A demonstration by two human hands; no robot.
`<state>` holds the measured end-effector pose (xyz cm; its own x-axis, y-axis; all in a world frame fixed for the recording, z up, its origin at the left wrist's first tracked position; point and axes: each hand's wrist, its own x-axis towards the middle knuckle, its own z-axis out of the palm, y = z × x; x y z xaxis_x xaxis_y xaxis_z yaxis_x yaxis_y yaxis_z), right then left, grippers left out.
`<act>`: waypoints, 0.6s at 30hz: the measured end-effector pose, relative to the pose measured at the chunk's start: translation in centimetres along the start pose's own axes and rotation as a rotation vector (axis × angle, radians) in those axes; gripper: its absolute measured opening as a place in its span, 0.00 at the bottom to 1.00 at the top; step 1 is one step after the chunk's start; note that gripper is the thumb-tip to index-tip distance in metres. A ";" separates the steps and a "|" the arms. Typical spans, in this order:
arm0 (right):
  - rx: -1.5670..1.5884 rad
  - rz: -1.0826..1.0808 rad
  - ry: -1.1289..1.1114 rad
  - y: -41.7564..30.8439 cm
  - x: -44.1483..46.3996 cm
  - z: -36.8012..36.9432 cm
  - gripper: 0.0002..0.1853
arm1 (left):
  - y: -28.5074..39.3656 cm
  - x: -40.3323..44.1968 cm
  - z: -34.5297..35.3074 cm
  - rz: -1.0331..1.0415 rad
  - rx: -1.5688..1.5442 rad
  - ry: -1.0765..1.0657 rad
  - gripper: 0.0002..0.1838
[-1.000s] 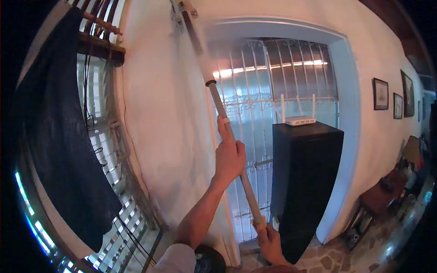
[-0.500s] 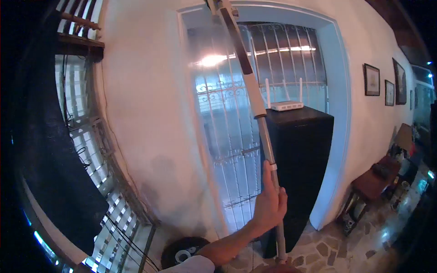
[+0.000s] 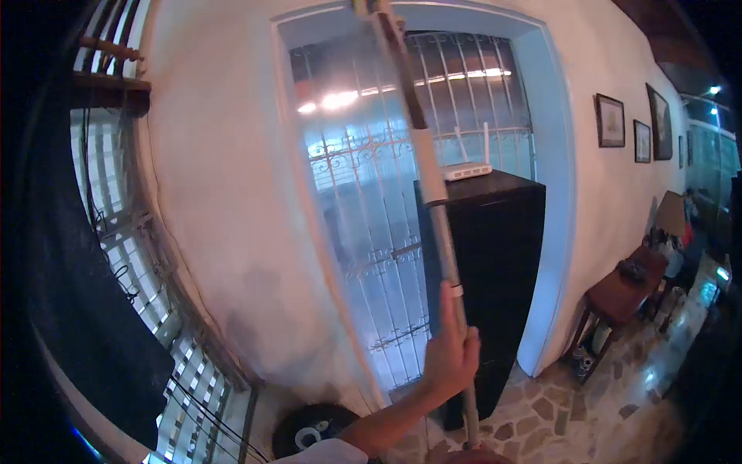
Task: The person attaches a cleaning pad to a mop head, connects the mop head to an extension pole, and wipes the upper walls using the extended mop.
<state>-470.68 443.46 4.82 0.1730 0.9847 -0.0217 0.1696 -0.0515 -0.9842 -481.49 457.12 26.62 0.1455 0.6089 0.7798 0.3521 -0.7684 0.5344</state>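
A long pole (image 3: 427, 162) runs from the top edge, where its head is cut off, down to the bottom edge. It has a dark upper section, a pale sleeve and a thinner grey tube. My left hand (image 3: 452, 357) is closed around the grey tube just below a pale collar, its index finger stretched up along it. At the bottom edge, my right hand (image 3: 473, 455) shows only in part, dim and blurred, around the pole's lower end.
Behind the pole is a tall black cabinet (image 3: 491, 255) with a white router (image 3: 467, 171) on top. A barred doorway (image 3: 363, 193) stands behind. At left are a louvred window (image 3: 131, 255) and dark cloth (image 3: 77, 309). A wooden table (image 3: 627, 290) is at right; a round black object (image 3: 309, 425) lies below.
Compared with a second ago, the pole and my left hand sit further right and lower in view, and the pole now crosses the doorway. The room has shifted left in view. My right hand has sunk to the bottom edge.
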 end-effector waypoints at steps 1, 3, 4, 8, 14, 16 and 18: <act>-0.001 0.006 0.004 0.2 -0.1 -0.3 0.22 | 0.1 -0.2 -0.4 0.005 0.000 -0.011 0.47; -0.006 0.026 0.012 0.5 -0.3 -1.1 0.22 | 1.0 -0.8 -1.2 -0.060 0.046 0.050 0.47; -0.009 0.034 0.017 0.6 -0.5 -1.4 0.22 | 1.8 -0.9 -1.4 -0.098 0.036 0.023 0.47; -0.021 0.053 0.026 1.2 -0.9 -3.0 0.21 | 2.7 -0.4 0.4 -0.266 -0.013 -0.071 0.47; -0.045 0.054 0.060 2.0 -1.4 -5.3 0.21 | 2.4 1.2 7.7 0.064 -0.045 -0.042 0.47; -0.056 0.049 0.073 2.2 -1.5 -5.9 0.21 | 3.0 2.1 8.8 0.042 -0.093 -0.085 0.47; -0.067 0.042 0.086 2.2 -1.6 -6.6 0.20 | 3.1 2.6 9.6 0.044 -0.188 -0.103 0.48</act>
<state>-464.14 440.68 3.82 0.2640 0.9635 -0.0449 0.2241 -0.1066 -0.9687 -471.17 458.21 27.14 0.2537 0.5832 0.7717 0.1661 -0.8122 0.5592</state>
